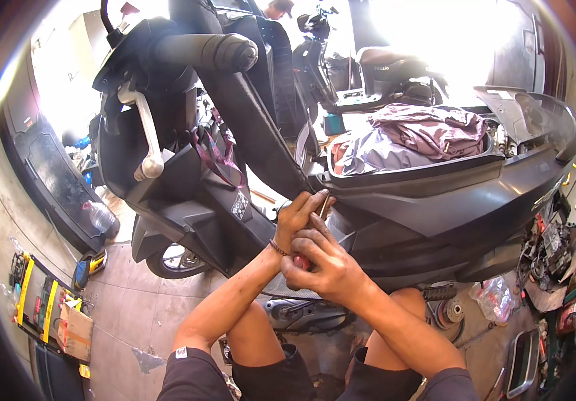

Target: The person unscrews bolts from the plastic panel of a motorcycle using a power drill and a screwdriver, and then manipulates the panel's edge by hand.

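A dark grey scooter [408, 207] stands side-on before me, its handlebar at the left and its underseat bin [331, 167] uncovered. My right hand [324, 260] is closed around the red handle of a screwdriver [301, 262], whose thin metal shaft slants upward. Close above it, my left hand [298, 217] has its bent fingers together at the shaft, up against the body panel just below the bin's front corner. The screwdriver's tip and whatever it touches are hidden by the fingers. Folded purple-grey cloth [428, 130] fills the bin.
The brake lever [147, 130] and handlebar grip [234, 52] jut out at upper left. A tool case [37, 297] and a cardboard box [75, 332] sit at floor left. Metal parts [555, 240] and a plastic bag [495, 299] lie at right. Another scooter [395, 73] stands behind.
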